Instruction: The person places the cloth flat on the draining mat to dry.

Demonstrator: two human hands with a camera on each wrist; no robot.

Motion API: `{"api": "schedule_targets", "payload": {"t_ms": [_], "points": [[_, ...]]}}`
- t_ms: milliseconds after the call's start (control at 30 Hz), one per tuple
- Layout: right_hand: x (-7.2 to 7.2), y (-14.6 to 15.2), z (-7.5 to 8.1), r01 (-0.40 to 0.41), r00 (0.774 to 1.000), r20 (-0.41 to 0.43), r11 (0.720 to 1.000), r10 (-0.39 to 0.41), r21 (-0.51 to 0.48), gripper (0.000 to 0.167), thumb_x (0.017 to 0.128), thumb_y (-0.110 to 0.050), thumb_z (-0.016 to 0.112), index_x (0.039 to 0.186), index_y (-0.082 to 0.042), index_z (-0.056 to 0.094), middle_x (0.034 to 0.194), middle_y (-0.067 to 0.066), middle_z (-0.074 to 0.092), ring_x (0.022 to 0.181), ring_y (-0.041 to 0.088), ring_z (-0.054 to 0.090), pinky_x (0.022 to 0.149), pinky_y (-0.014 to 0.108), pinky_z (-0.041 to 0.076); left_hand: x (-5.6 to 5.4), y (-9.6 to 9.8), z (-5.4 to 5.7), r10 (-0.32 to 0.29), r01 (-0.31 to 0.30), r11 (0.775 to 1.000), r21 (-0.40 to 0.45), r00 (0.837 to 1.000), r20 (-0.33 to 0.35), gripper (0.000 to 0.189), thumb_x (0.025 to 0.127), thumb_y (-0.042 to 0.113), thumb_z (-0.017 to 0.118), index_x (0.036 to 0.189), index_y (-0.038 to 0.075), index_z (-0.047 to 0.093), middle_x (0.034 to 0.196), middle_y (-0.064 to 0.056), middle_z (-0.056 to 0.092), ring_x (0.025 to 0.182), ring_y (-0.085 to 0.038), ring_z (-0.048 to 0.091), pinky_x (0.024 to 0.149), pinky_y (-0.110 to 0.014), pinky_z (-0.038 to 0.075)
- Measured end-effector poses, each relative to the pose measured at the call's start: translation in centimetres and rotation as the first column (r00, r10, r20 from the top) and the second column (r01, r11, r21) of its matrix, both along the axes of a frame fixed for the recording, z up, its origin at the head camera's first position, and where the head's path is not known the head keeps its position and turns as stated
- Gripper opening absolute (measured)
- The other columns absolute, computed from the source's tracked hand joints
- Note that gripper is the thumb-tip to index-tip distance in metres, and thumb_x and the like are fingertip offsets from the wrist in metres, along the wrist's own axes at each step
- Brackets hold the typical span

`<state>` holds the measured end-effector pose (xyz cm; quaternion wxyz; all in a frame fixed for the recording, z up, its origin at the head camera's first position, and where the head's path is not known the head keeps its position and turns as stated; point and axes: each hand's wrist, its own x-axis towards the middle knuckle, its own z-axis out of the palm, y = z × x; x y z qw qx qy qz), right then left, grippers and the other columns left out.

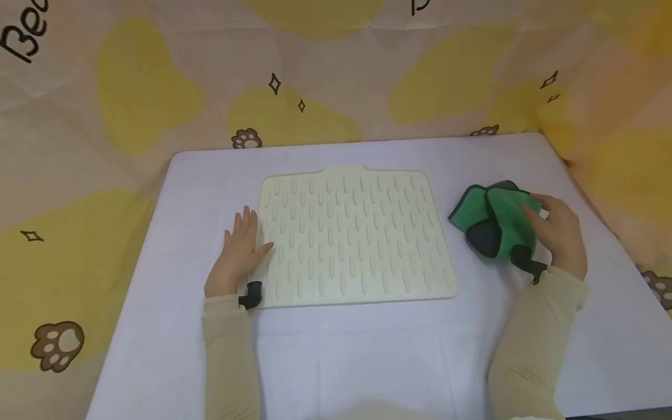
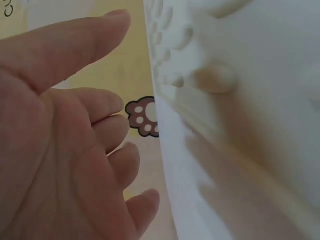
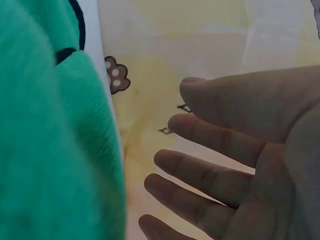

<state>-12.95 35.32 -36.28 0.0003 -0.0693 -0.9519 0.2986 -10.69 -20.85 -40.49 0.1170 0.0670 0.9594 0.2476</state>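
Note:
A cream mat (image 1: 352, 233) with raised oval ridges and a tab on its far edge lies flat. My left hand (image 1: 238, 256) hovers at its left edge, fingers extended and thumb spread over the mat; the left wrist view shows the palm and fingers (image 2: 107, 135) holding nothing. To the mat's right sits a crumpled green cloth (image 1: 511, 216) with dark edging and dark patches. My right hand (image 1: 562, 230) is at the cloth's right side. In the right wrist view its loosely bent fingers (image 3: 200, 180) stand apart from the green cloth (image 3: 85, 125), with nothing between them.
A white-covered table (image 1: 383, 356) bears the mat and cloth. Behind it and along its sides hangs a patterned backdrop (image 1: 325, 70) with yellow patches and paw prints. Small black wrist mounts (image 1: 252, 294) show near both hands.

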Motion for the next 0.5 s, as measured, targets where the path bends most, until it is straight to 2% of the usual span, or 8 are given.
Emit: {"api": "schedule_targets", "payload": {"t_ms": [133,233,367,500], "points": [[0.3,0.3,-1.1,0.006,1.0,0.004,1.0,-0.006,-0.005,0.055,0.098,-0.029,0.046,0.134,0.012,0.04,0.13,0.041,0.038,0.116,0.058,0.036,0.092,0.066,0.031,0.1,-0.3,-0.9,0.005,-0.008,0.998,0.061,0.998,0.056,0.077,0.098,0.024,0.05,0.146,-0.009,-0.001,0.152,-0.022,-0.015,0.14,-0.036,-0.015,0.106,-0.062,-0.005],[0.5,0.4,-1.2,0.011,0.999,0.038,1.0,-0.012,0.018,0.056,0.097,-0.032,0.049,0.131,0.013,0.044,0.127,0.039,0.042,0.116,0.056,0.038,0.093,0.065,0.031,0.2,-0.4,-1.6,0.019,-0.027,0.996,0.079,0.995,0.096,0.076,0.098,0.025,0.049,0.146,-0.008,0.0,0.153,-0.021,-0.014,0.14,-0.034,-0.015,0.108,-0.059,-0.006],[1.5,1.1,-0.8,0.022,0.987,0.156,0.999,-0.03,0.049,0.064,0.095,-0.04,0.051,0.13,0.014,0.044,0.125,0.04,0.043,0.114,0.055,0.038,0.087,0.064,0.035,0.4,-0.3,-2.3,0.022,-0.03,0.997,0.066,0.993,0.115,0.075,0.098,0.026,0.049,0.146,-0.009,0.004,0.154,-0.021,-0.011,0.141,-0.033,-0.012,0.11,-0.057,-0.005],[2.2,1.9,-0.7,-0.007,0.955,0.296,1.0,0.0,0.025,0.076,0.094,-0.048,0.049,0.135,0.014,0.035,0.13,0.041,0.036,0.114,0.057,0.034,0.083,0.066,0.036,0.2,-0.1,-2.3,0.023,-0.028,0.998,0.05,0.995,0.093,0.073,0.098,0.027,0.049,0.146,-0.009,0.007,0.154,-0.02,-0.009,0.142,-0.032,-0.008,0.11,-0.055,-0.004]]}}
